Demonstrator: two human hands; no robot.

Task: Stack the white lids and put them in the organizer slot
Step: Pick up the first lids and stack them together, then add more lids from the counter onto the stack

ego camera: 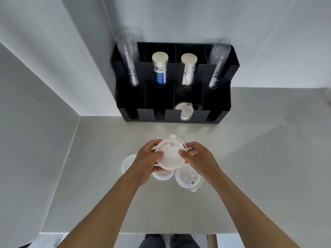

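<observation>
Head view: looked down over a pale grey tabletop [250, 140] toward a black compartmented organizer [222, 97] against the wall.
Held stack: round white plastic lids [170, 155], raised above the tabletop, pinched from both sides, probably to line up the rims.
Left hand [148, 163]: grip closed on the stack's left edge, thumb on top.
Right hand [198, 158]: grip closed on the right edge, thumb pressed on the face.
Loose lids: three flat white lids [186, 178] lay on the tabletop under the hands, awaiting stacking.
Target slot: front compartment already held translucent lids [184, 110].
Back slots: clear cup stacks [129, 58], paper cups [159, 68].
</observation>
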